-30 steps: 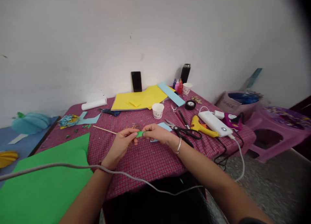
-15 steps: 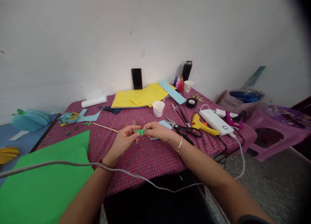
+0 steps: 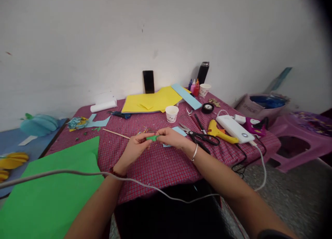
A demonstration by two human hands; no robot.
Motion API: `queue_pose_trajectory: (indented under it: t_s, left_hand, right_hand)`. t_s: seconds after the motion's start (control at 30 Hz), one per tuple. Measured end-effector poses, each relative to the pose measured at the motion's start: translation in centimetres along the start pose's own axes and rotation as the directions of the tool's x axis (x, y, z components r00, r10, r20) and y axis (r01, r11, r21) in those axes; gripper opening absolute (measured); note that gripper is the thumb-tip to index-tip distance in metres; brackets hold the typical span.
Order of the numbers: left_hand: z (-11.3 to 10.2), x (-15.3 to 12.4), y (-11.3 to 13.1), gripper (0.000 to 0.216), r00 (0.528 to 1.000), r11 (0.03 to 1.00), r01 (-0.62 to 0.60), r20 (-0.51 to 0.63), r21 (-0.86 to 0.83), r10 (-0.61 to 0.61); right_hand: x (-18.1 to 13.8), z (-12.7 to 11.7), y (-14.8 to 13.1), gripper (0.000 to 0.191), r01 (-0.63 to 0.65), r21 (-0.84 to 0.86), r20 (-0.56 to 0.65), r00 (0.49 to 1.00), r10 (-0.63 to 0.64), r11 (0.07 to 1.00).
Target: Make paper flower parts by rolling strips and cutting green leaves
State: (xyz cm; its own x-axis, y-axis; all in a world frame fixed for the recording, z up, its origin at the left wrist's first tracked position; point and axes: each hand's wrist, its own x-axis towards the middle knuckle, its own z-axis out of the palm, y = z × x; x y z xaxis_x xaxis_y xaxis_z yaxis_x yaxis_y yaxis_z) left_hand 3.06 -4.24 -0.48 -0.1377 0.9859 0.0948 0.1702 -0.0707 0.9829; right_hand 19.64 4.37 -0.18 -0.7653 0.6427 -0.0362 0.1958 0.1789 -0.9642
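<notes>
Above the checked tablecloth (image 3: 155,169), a small green paper piece (image 3: 152,138) is pinched between my two hands. My left hand (image 3: 136,146) grips its left end with thumb and fingers; my right hand (image 3: 169,138) grips the right end. Fingers hide part of the piece, so its full shape cannot be made out. A thin wooden stick (image 3: 115,133) lies just left of my left hand. Light blue paper (image 3: 180,131) lies partly under my right hand, and black-handled scissors (image 3: 203,138) rest to its right.
A paper cup (image 3: 171,113) stands behind my hands. To the right lie a yellow glue gun (image 3: 220,132), a white power bank (image 3: 235,128) and black tape (image 3: 208,108). Green sheet (image 3: 57,194) covers the left front; yellow sheets (image 3: 147,102) lie at the back. A pale cable (image 3: 145,184) crosses my forearms.
The view has shifted slightly, so the scene sits a little further right. Both hands keep their pinch on the green paper piece, with small finger movements.
</notes>
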Motion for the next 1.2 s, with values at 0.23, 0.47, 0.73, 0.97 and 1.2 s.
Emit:
queue_pose_trajectory:
  t_s: [0.23, 0.47, 0.73, 0.97, 1.2]
  left_hand:
    - [-0.1, 0.2, -0.5, 0.026, 0.998, 0.992, 0.056, 0.044, -0.112, -0.051]
    - [-0.3, 0.2, -0.5, 0.024, 0.997, 0.984, 0.073, 0.033, -0.164, -0.068]
    - [-0.3, 0.1, -0.5, 0.025, 0.999, 0.998, 0.022, 0.045, -0.051, -0.020]
    - [-0.5, -0.2, -0.1, 0.026, 0.994, 0.998, -0.036, 0.104, 0.056, 0.030]
    - [-1.0, -0.2, -0.9, 0.028, 0.989, 0.999, -0.034, 0.147, 0.019, 0.031]
  right_hand:
    - [-0.3, -0.3, -0.4, 0.007, 0.003, -0.008, -0.024, 1.000, -0.003, 1.000]
    - [-0.4, -1.5, -0.8, 0.042, 0.002, 0.155, 0.033, 0.999, -0.007, 0.988]
    - [-0.3, -1.9, -0.1, 0.072, 0.054, 0.243, 0.066, 0.995, -0.072, 0.968]
    - [-0.1, -3.3, 0.0, 0.076, -0.024, 0.355, 0.052, 0.999, 0.006, 0.934]
    - [-0.7, -4.1, -0.2, 0.074, -0.007, 0.244, 0.167, 0.985, -0.034, 0.970]
